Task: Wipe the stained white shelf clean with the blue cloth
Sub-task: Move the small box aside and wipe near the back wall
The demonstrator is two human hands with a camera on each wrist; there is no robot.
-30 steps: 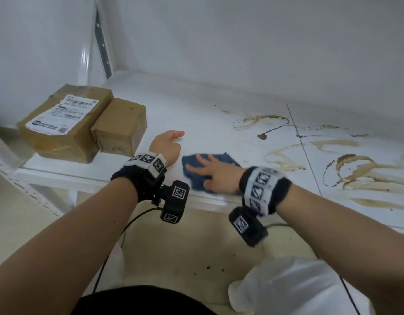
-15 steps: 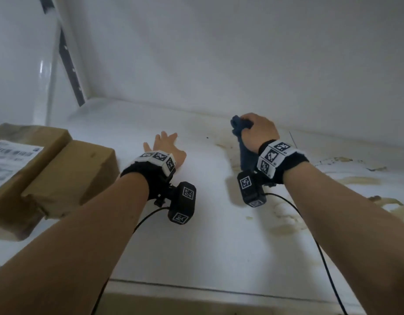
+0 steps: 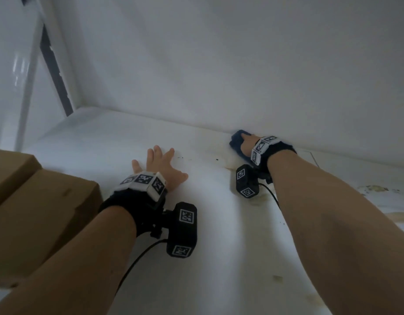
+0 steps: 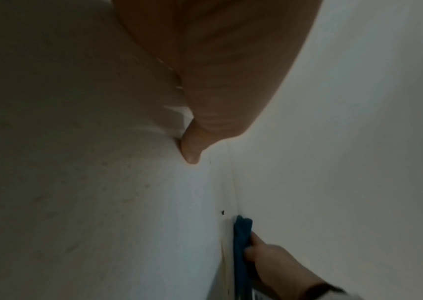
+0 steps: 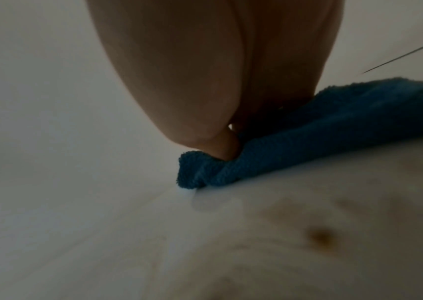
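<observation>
The white shelf point(image 3: 219, 246) stretches under both arms. My right hand point(image 3: 247, 143) holds the blue cloth point(image 3: 237, 137) down at the shelf's back edge, right against the wall. In the right wrist view the thumb digs into a fold of the blue cloth point(image 5: 308, 142), and a brown stain point(image 5: 320, 237) lies just in front. The left wrist view shows the cloth point(image 4: 242, 243) under the right hand's fingers point(image 4: 256, 239). Left of it, my left hand point(image 3: 160, 164) lies flat on the shelf with fingers spread, holding nothing. More brown stains point(image 3: 376, 188) mark the shelf at the right.
Two brown cardboard boxes point(image 3: 44, 219) stand on the shelf close to my left forearm. The white back wall point(image 3: 219, 76) closes the shelf behind. A slotted upright post point(image 3: 55, 71) stands in the far left corner. Small dark specks point(image 3: 217, 159) lie between my hands.
My right hand lifted the cloth from the shelf's front, carried it bunched to the back and set it down against the wall. My left hand slid further in and spread flat.
</observation>
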